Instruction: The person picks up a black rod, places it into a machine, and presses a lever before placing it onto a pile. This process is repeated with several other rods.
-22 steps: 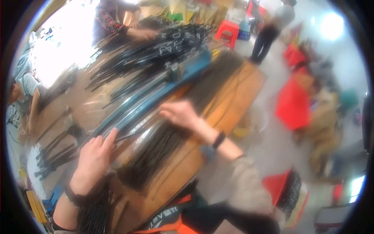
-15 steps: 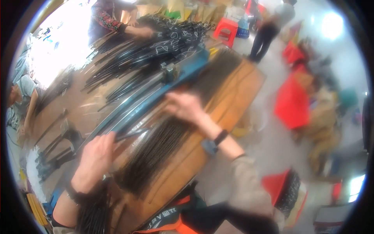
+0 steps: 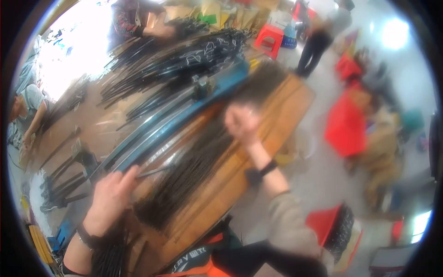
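Since earlier, right hand (image 3: 242,122) has slid farther up the rods (image 3: 194,173) on the desk (image 3: 277,120), its blurred grip unreadable. Left hand (image 3: 110,196) pinches one thin rod (image 3: 154,172) beside the blue rail (image 3: 161,131).

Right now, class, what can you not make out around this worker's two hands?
Head view only:
- right hand: motion blur hides its grip.
- left hand: fingertips cover where the thin rod is held.
- dark rod pile: too blurred to count.
- wooden board: near edge hidden by the body.
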Available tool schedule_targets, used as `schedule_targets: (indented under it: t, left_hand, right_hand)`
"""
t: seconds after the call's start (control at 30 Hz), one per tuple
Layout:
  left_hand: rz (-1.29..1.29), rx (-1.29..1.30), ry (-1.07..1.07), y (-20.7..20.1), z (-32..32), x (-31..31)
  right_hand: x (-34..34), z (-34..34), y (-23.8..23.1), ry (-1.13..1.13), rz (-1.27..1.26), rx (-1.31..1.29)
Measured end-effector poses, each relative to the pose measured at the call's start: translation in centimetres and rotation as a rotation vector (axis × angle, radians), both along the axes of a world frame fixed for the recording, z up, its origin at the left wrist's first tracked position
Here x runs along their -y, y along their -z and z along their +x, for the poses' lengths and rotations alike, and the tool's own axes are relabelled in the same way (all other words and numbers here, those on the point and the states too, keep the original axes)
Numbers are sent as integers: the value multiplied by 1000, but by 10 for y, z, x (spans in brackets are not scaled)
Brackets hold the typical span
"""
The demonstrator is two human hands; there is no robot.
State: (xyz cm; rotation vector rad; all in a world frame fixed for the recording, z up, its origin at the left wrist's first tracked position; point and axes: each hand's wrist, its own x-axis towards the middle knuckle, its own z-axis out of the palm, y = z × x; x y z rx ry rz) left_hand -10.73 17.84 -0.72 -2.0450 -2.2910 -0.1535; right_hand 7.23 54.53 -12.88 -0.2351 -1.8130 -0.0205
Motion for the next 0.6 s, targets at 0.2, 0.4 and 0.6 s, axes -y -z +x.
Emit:
schedule_targets:
  t: [0.2,0.4,0.6]
  left_hand:
    - [-30,-25,-41,-3,5,8]
    - [2,14,-65,-6,1,16]
    - [57,10,-106,-6,-1,26]
  right_hand:
    - [38,-16,1,-145,-28,69]
    - [54,-41,-6,-369,75,269]
    - [105,-41,-17,-247,-226,276]
